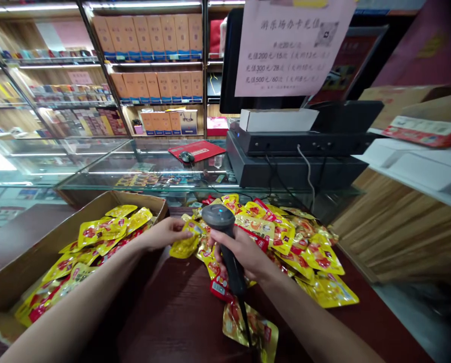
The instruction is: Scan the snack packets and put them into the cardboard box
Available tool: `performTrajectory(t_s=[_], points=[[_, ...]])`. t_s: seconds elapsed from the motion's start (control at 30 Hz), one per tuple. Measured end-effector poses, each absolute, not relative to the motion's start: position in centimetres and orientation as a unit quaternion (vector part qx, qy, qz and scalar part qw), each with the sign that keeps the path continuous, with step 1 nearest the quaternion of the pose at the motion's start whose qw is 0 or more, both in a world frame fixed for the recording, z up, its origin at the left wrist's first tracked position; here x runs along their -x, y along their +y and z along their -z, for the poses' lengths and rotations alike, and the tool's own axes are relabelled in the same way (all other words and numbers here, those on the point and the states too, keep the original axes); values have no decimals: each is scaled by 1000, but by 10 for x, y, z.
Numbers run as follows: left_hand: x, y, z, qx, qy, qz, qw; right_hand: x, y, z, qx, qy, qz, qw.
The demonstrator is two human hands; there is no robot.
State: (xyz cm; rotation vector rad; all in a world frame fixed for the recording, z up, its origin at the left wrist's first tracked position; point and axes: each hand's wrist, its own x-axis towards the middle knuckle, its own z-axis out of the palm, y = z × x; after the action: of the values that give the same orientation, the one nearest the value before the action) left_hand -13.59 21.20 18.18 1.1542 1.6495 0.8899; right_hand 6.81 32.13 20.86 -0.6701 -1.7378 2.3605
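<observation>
Left forearm (77, 295) and right forearm (304, 315) extended forward; left hand (163, 233) palm-down, fingers slightly curled; right hand (240, 252) closed in a firm grip.

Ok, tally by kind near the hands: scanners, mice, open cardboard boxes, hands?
Handheld barcode scanner: 1
Computer mouse: 1
Open cardboard box: 1
Hands, left hand and right hand: 2
Total: 5
Yellow packets: overlapping, too many to count, not included.

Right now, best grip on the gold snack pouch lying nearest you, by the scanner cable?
Pinch its left edge, coming from the left and above. The gold snack pouch lies flat on the dark wooden counter, so an edge lifts easiest; the scanner cable crosses its middle, leaving the left side free.
</observation>
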Motion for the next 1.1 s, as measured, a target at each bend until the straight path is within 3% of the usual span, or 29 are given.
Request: performTrajectory(t_s=[0.1, 0.23, 1.1], points=[[147, 216, -176, -315, 639, -504, 488, -67, 320, -207, 219, -572, -788, 60], [151, 217, -172, -251, 583, -584, 506, -69, 316, -209, 199, -561, -801, 56], [140, 216, -167, -265, 609, -547, 509, -67, 306, -198, 177, -574, -797, 61]])
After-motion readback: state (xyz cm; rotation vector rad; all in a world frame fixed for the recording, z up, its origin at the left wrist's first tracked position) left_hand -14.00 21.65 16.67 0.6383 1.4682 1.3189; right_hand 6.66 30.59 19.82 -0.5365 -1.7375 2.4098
